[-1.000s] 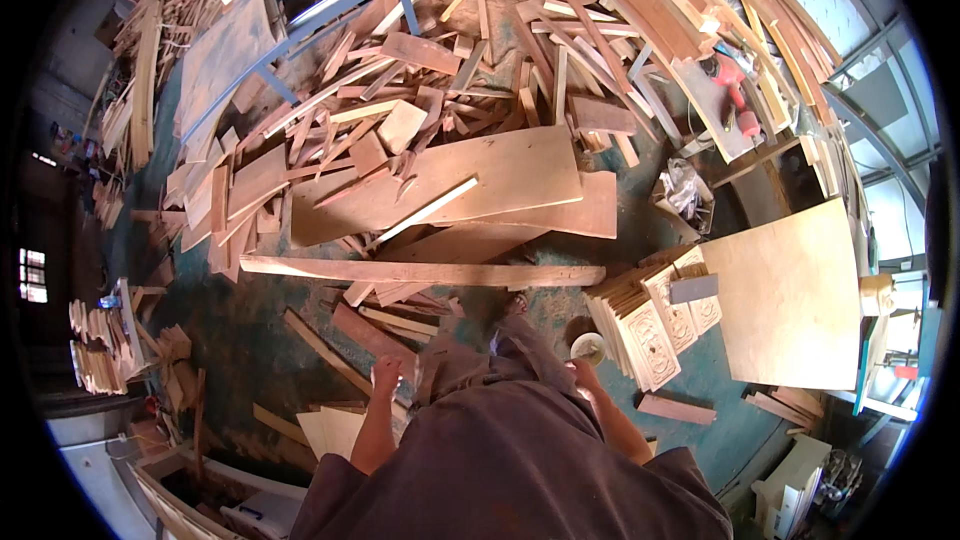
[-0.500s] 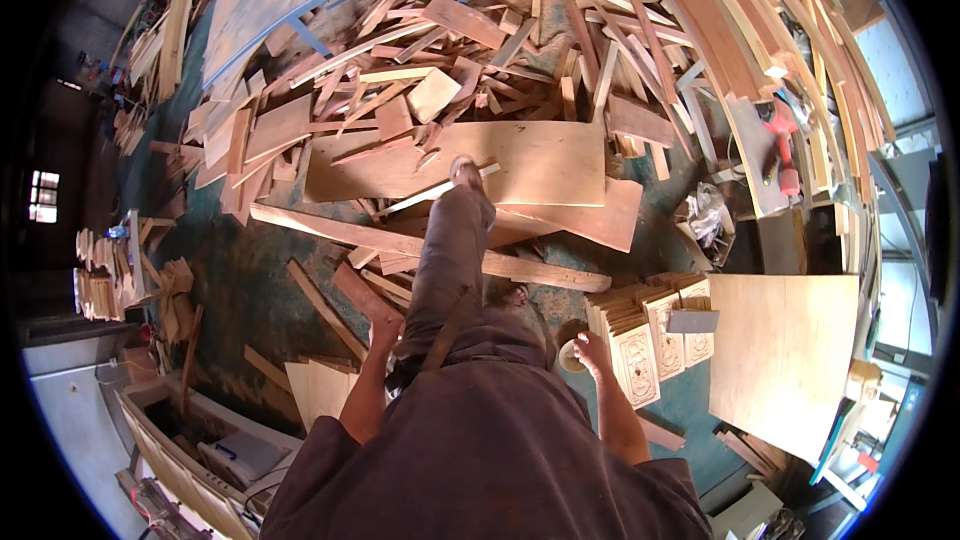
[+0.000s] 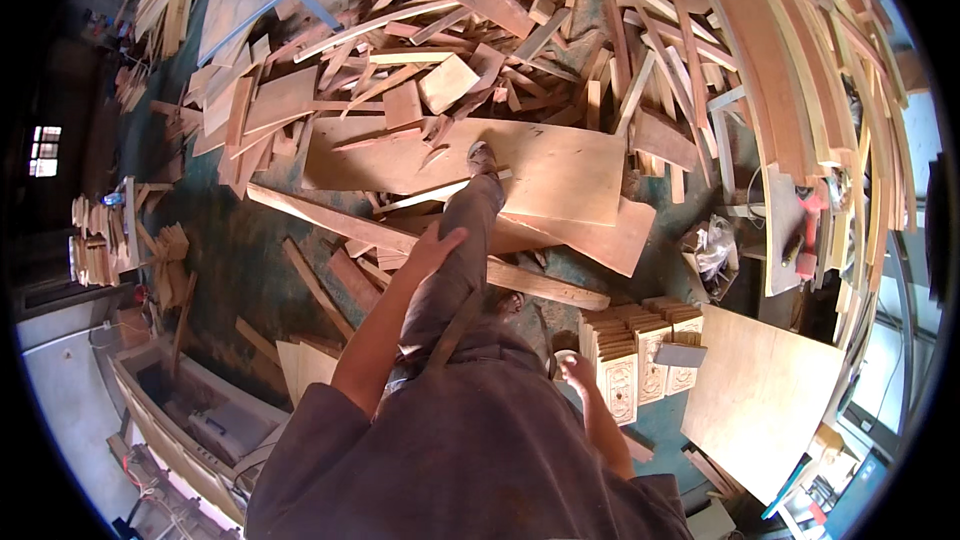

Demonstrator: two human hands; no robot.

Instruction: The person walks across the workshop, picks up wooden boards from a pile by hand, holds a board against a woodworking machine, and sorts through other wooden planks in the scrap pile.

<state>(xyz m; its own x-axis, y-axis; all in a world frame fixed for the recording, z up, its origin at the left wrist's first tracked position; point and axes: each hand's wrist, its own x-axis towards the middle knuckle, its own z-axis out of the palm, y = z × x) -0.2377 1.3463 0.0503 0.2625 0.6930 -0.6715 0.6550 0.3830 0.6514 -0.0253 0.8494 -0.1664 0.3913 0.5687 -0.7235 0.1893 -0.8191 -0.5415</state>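
Observation:
My left hand (image 3: 436, 250) rests on the thigh of my raised trouser leg (image 3: 462, 230), its fingers stretched out with nothing in them. Low at my right side, my right hand (image 3: 578, 372) is closed on a round, pale thing (image 3: 564, 360) whose kind I cannot make out. Right beside that hand stand stacks of carved wooden panels (image 3: 621, 388), with a small grey block (image 3: 681, 356) lying on them. My foot (image 3: 482, 158) is on a wide plywood board (image 3: 560, 165) in front of me.
A long timber (image 3: 340, 222) crosses the floor by my legs. Beyond lies a heap of wood offcuts (image 3: 450, 85). Long planks (image 3: 770, 70) and a red power tool (image 3: 808, 225) are at the right. A plywood sheet (image 3: 765, 390) stands right of the panels; a bin-like box (image 3: 150, 390) is at lower left.
My left hand has moved from beside my hip forward onto my thigh. The right hand stays low near the carved panels with the round thing. The whole view has turned slightly.

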